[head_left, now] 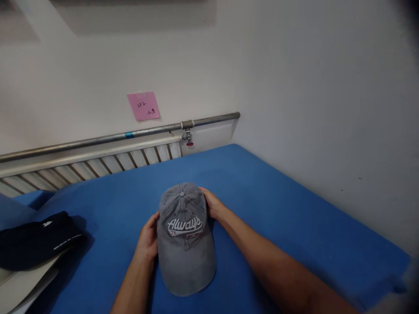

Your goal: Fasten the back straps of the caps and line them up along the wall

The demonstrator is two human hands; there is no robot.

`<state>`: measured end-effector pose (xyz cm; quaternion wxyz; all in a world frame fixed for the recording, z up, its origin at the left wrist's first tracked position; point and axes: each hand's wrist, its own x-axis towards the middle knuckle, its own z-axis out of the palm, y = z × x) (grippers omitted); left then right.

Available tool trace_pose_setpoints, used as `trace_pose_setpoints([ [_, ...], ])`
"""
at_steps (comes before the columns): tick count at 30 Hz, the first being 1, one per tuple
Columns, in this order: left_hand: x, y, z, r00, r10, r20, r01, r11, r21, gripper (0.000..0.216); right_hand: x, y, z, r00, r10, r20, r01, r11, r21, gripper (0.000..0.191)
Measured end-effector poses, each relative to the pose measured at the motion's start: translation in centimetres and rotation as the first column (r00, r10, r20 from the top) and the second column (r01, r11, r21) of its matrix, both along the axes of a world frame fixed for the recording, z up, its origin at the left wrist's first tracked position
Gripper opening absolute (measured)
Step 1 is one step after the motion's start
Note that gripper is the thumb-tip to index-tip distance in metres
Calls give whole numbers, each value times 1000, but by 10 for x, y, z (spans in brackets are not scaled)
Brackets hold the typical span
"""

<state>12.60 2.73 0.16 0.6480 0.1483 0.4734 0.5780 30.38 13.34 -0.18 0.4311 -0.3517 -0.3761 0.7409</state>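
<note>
Grey baseball cap (185,244) sits brim-toward-camera on the blue mattress (278,200), logo up. Left hand (148,239) cups its side, right hand (212,204) curls round the crown, fingers lightly closed, steadying it square. A black cap (32,242) lies well apart, left.

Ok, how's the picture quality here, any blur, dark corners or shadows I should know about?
Head view: the grey cap and both hands, left hand and right hand, are sharp; soft even light, faint shadows beside the cap on the blue surface; the right forearm blurs towards the bottom edge; top right corner darkened; straight pipe bows slightly.
</note>
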Motion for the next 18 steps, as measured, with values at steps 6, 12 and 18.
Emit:
trace_pose_setpoints([
  [6, -7, 10, -6, 985, 58, -164, -62, 998, -20, 17, 0, 7, -12, 993, -87, 84, 78, 990, 114, 23],
  [12, -5, 7, -9, 882, 196, -429, -198, 979, 39, 10, 2, 10, -9, 974, -137, 181, 84, 959, 271, 30],
  [18, -13, -1, -1, 766, 221, -604, -244, 969, 44, 8, 8, 11, -11, 914, -244, 325, 111, 919, 379, 19],
])
